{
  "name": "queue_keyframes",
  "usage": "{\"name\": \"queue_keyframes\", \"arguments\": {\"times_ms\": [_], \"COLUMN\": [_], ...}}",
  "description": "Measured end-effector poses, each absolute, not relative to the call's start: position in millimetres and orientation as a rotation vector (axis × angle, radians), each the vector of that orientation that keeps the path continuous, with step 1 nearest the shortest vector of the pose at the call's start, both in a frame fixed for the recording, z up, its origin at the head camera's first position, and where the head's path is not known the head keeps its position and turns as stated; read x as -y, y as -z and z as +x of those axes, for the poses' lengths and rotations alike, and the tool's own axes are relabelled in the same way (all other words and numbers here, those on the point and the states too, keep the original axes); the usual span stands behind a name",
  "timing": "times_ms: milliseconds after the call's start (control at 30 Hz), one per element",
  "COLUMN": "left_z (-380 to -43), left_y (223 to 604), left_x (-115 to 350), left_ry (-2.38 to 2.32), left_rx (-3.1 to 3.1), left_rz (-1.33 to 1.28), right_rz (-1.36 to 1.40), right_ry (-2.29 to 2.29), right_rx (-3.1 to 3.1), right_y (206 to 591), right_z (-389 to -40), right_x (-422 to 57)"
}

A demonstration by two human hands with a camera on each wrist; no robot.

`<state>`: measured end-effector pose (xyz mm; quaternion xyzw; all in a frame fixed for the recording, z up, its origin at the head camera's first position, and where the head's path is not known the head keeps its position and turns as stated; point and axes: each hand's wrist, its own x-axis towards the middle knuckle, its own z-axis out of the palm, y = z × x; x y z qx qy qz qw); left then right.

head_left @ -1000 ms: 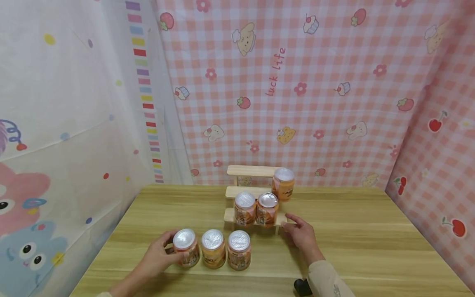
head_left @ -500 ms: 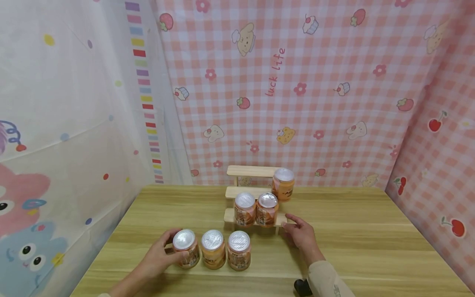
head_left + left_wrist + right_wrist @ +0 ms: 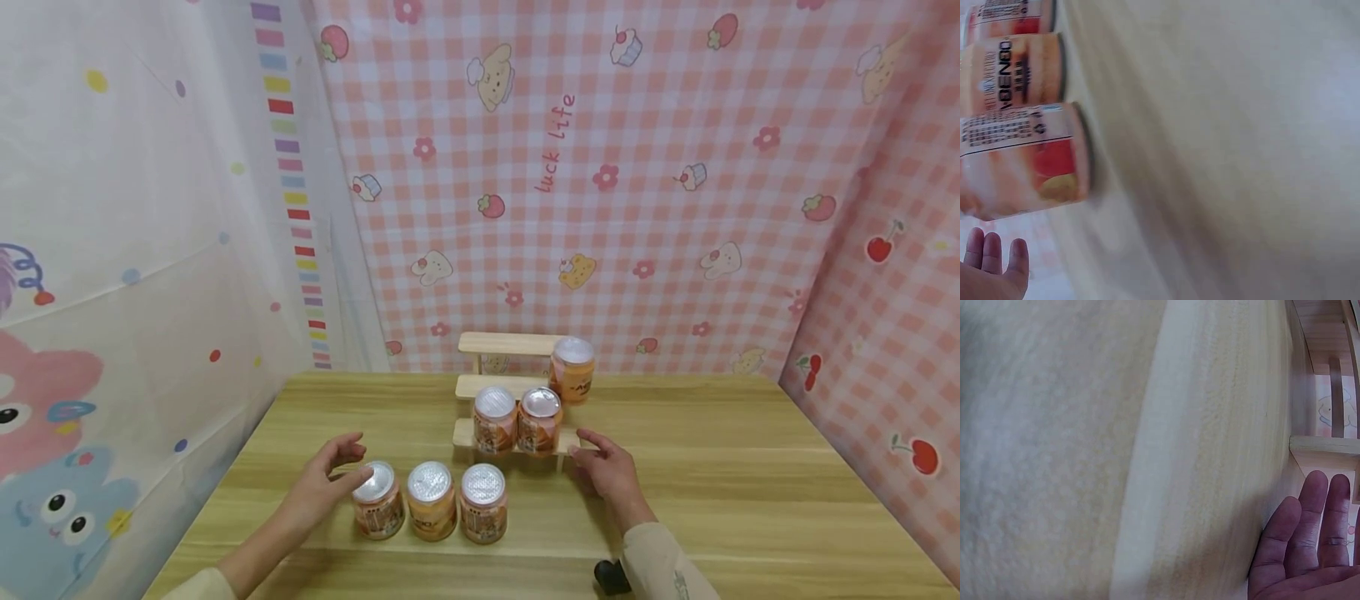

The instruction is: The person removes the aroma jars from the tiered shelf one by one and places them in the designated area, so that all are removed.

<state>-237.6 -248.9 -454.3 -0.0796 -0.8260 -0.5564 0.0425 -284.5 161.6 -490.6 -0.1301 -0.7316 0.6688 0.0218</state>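
My left hand (image 3: 321, 483) hovers at the upper left of the leftmost can (image 3: 379, 518), fingers loosely bent; its thumb overlaps the silver lid in the head view. In the left wrist view its fingertips (image 3: 1017, 250) are apart from that can's orange label (image 3: 1022, 159). A second can (image 3: 432, 517) and a third (image 3: 483, 517) stand to the right in a row. At the right end of the wooden step stand's lowest step (image 3: 463, 433), my right hand (image 3: 611, 479) touches the board with thumb and forefinger. Straight fingers (image 3: 1313, 515) show by the stand in the right wrist view.
Two cans (image 3: 495, 435) stand side by side on the lowest step. Another can (image 3: 573, 383) is higher, at the stand's right end. The top step (image 3: 510, 343) is behind. A black object (image 3: 611, 577) lies by the right sleeve. Patterned cloths (image 3: 645, 217) enclose the wooden table (image 3: 720, 467).
My left hand has let go of the leftmost can and risen up off it. The right hand has stayed at the stand, and the cans keep their places.
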Motion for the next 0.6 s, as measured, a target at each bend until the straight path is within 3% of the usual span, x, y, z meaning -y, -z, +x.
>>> {"name": "queue_keyframes", "arguments": {"times_ms": [600], "left_z": [-282.1], "left_y": [388.6], "left_x": [223.1], "left_ry": [1.7], "left_rx": [2.503], "left_rz": [-0.351], "right_rz": [-0.386], "right_ry": [-2.055], "right_rx": [2.281], "right_y": [491.1], "right_z": [-284.9], "right_x": [-160.9]}}
